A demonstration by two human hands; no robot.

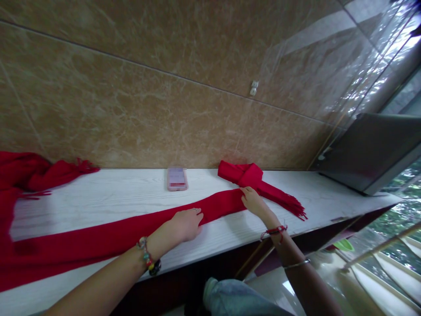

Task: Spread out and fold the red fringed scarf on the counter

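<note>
A long red scarf (pixel 131 230) stretches flat across the white wood-grain counter (pixel 131 193), from the left edge to the middle. My left hand (pixel 186 223) rests on it with the fingers curled against the cloth near its right part. At the scarf's right end, my right hand (pixel 252 201) pinches the edge between thumb and fingers. Just beyond that hand lies a folded red scarf (pixel 245 175) with a fringed end pointing right. More red cloth (pixel 33 171) with fringe is bunched at the far left.
A phone (pixel 177 179) lies near the tiled wall (pixel 148 109). A dark grey box-like object (pixel 368 151) stands at the counter's right end. Below right are a green item (pixel 344 245) and a railing. The counter's front edge runs close to my arms.
</note>
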